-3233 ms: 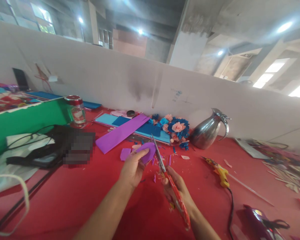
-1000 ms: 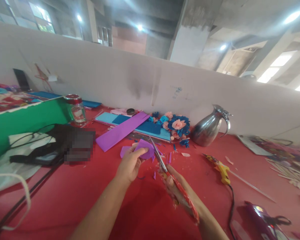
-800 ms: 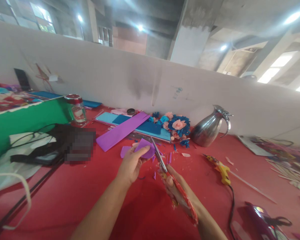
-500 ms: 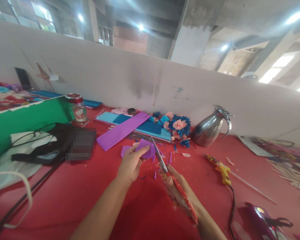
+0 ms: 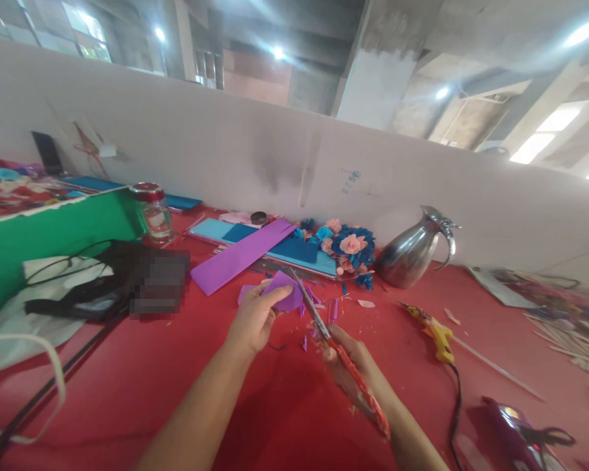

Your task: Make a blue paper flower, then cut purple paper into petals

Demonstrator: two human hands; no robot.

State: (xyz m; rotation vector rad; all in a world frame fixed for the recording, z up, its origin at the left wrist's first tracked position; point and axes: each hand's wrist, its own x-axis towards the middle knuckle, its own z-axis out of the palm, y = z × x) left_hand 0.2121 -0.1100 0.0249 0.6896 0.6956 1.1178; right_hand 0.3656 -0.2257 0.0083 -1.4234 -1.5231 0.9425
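Note:
Pinched between the thumb and fingers of my left hand [image 5: 255, 315] is a folded piece of purple paper [image 5: 288, 296]. My right hand [image 5: 349, 356] grips red-handled scissors [image 5: 318, 322], their blades pointing up and left along the right edge of that paper. Whether the blades are parted is hard to make out. Small purple scraps [image 5: 334, 309] lie on the red table around the blades. Just beyond my left hand, a long purple paper strip [image 5: 240, 258] rests across stacked blue sheets [image 5: 301, 250].
Pink and blue paper flowers [image 5: 350, 247] stand behind the scraps, beside a metal jug [image 5: 412, 252]. To the right lie a yellow glue gun [image 5: 440, 340] with its cord and a purple device [image 5: 512, 425]. A red-lidded jar [image 5: 154, 216] and black bag [image 5: 112, 278] are left.
The scissors have shifted slightly, their tips a little further left against the paper's edge. My left hand keeps hold of the purple paper in nearly the same place.

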